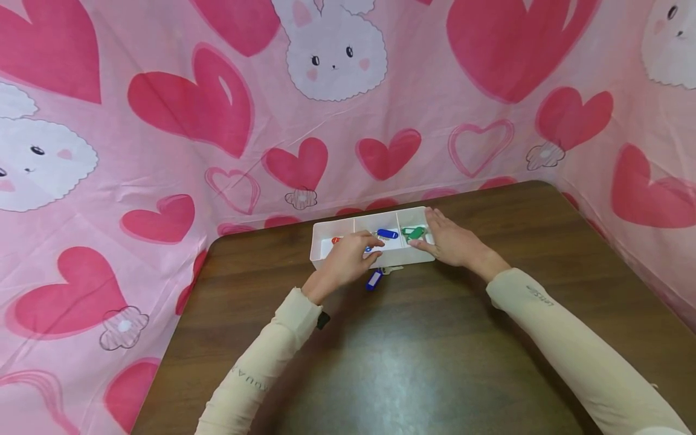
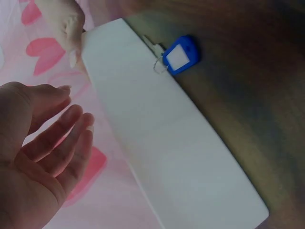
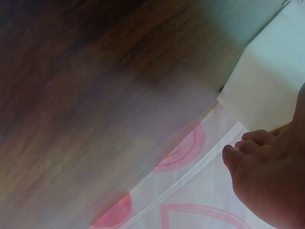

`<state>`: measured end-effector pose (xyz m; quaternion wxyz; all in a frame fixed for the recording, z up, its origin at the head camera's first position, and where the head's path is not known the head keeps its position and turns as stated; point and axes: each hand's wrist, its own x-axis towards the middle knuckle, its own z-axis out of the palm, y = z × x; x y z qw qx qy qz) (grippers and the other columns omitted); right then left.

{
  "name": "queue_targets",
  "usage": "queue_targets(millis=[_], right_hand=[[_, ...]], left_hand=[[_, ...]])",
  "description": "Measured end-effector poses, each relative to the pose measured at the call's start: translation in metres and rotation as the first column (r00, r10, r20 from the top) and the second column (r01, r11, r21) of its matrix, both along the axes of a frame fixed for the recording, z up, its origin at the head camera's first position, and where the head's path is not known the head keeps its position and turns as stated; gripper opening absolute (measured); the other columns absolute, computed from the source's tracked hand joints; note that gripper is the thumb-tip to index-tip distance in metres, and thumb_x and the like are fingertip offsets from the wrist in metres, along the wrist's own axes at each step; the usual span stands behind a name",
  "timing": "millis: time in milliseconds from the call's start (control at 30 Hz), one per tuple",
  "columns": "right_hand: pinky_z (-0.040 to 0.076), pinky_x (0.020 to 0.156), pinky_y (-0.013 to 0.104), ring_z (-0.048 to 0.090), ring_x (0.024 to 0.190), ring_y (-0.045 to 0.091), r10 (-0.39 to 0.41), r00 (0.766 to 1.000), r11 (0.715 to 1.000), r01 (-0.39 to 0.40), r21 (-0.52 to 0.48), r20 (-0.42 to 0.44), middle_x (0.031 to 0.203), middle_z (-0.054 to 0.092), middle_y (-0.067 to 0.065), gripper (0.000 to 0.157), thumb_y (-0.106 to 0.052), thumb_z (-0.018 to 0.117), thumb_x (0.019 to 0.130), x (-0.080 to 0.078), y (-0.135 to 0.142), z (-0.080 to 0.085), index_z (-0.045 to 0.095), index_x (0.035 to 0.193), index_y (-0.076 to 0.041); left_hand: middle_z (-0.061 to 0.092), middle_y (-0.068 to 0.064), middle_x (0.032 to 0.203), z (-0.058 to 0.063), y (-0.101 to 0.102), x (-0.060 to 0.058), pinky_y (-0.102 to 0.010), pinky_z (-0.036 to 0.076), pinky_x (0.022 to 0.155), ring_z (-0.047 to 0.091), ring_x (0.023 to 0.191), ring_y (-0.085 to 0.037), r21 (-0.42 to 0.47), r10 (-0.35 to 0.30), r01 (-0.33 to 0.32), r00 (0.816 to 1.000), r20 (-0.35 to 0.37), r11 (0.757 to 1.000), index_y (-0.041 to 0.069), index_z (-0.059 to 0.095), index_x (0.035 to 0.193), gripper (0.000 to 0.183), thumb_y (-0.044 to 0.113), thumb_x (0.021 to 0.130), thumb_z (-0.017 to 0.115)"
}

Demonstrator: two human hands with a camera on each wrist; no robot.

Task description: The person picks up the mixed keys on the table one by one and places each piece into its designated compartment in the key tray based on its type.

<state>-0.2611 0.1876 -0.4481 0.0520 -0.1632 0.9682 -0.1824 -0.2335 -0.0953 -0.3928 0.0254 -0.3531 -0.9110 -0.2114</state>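
Observation:
A white box with three compartments (image 1: pixel 408 256) stands near the table's far edge. My left hand (image 1: pixel 348 257) is over its middle part, fingers loosely bent; the left wrist view shows nothing between them. A blue key tag (image 1: pixel 388 234) lies in that middle compartment, and a smaller blue piece shows beneath my left fingers. In the right compartment are green key tags (image 1: pixel 415 233); a red key tag (image 1: pixel 335 240) is in the left one, partly hidden. My right hand (image 1: pixel 454 241) grips the box's right end, thumb over the wall. In front lies a key with a blue tag (image 1: pixel 374 280).
The brown wooden table (image 1: pixel 391 350) extends towards me from the box. Behind it and along both sides hangs a pink cloth (image 1: pixel 337 133) with hearts and rabbits, close to the table's far edge.

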Motion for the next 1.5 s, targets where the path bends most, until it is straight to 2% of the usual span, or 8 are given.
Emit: queue_targets(millis=[267, 400, 633, 867, 1167, 1300, 1500], right_hand=[[0.025, 0.128, 0.063, 0.009, 0.165, 0.041, -0.003, 1.000, 1.000, 0.003, 0.011, -0.004, 0.177, 0.010, 0.021, 0.111, -0.079, 0.045, 0.097, 0.000, -0.001, -0.001, 0.004, 0.169, -0.004], [0.025, 0.128, 0.064, 0.008, 0.165, 0.041, -0.003, 1.000, 1.000, 0.004, 0.014, -0.003, 0.177, 0.010, 0.021, 0.111, -0.079, 0.045, 0.097, 0.000, -0.001, -0.001, 0.003, 0.169, -0.005], [0.024, 0.129, 0.063, 0.009, 0.165, 0.040, 0.001, 1.000, 1.000, -0.001, 0.007, -0.003, 0.177, 0.010, 0.021, 0.114, -0.083, 0.041, 0.095, 0.000, -0.001, -0.002, 0.004, 0.169, -0.004], [0.025, 0.129, 0.063, 0.009, 0.165, 0.040, 0.002, 1.000, 1.000, -0.002, 0.001, -0.001, 0.177, 0.009, 0.021, 0.115, -0.084, 0.040, 0.095, 0.001, -0.001, -0.001, 0.003, 0.169, -0.005], [0.024, 0.129, 0.063, 0.009, 0.165, 0.040, 0.005, 1.000, 1.000, -0.005, -0.001, 0.015, 0.177, 0.008, 0.021, 0.113, -0.081, 0.042, 0.096, 0.003, -0.002, 0.002, 0.002, 0.169, -0.004], [0.024, 0.129, 0.063, 0.010, 0.165, 0.041, 0.003, 1.000, 1.000, -0.004, 0.007, 0.015, 0.177, 0.009, 0.022, 0.113, -0.081, 0.041, 0.096, 0.003, -0.003, 0.003, 0.002, 0.169, -0.004], [0.024, 0.129, 0.063, 0.009, 0.165, 0.042, 0.001, 1.000, 1.000, -0.001, 0.002, 0.019, 0.177, 0.009, 0.023, 0.114, -0.081, 0.041, 0.096, 0.003, -0.003, 0.003, 0.002, 0.168, -0.002]], left_hand=[[0.080, -0.008, 0.117, -0.014, -0.002, 0.009, -0.038, 0.064, 0.095, 0.078, 0.107, -0.022, -0.061, -0.010, 0.006, 0.999, -0.052, 0.998, 0.008, 0.078, 0.122, 0.024, 0.014, 0.098, 0.073], [0.080, -0.008, 0.121, -0.021, -0.002, 0.013, -0.037, 0.063, 0.097, 0.077, 0.111, -0.022, -0.090, -0.021, 0.017, 0.999, -0.045, 0.996, 0.008, 0.078, 0.123, 0.025, 0.014, 0.099, 0.073], [0.080, -0.008, 0.118, -0.034, -0.003, 0.014, -0.037, 0.063, 0.099, 0.076, 0.110, -0.023, -0.107, -0.042, 0.039, 0.999, -0.030, 0.994, 0.007, 0.077, 0.120, 0.023, 0.011, 0.098, 0.072], [0.079, -0.009, 0.121, -0.047, -0.002, 0.015, -0.035, 0.061, 0.103, 0.075, 0.109, -0.021, -0.124, -0.092, 0.091, 0.996, -0.009, 0.988, 0.005, 0.075, 0.124, 0.027, 0.011, 0.098, 0.074], [0.078, -0.006, 0.110, -0.062, 0.000, 0.019, -0.030, 0.063, 0.093, 0.073, 0.096, -0.017, -0.212, -0.123, 0.109, 0.991, -0.054, 0.971, 0.006, 0.073, 0.124, 0.026, 0.015, 0.099, 0.073], [0.077, -0.005, 0.111, -0.065, 0.000, 0.021, -0.029, 0.064, 0.092, 0.072, 0.095, -0.017, -0.207, -0.127, 0.117, 0.991, -0.036, 0.971, 0.007, 0.072, 0.125, 0.027, 0.015, 0.099, 0.074], [0.077, -0.004, 0.102, -0.064, 0.000, 0.022, -0.026, 0.063, 0.084, 0.067, 0.085, -0.015, -0.190, -0.128, 0.126, 0.992, 0.000, 0.974, 0.007, 0.073, 0.118, 0.020, 0.010, 0.098, 0.073]])
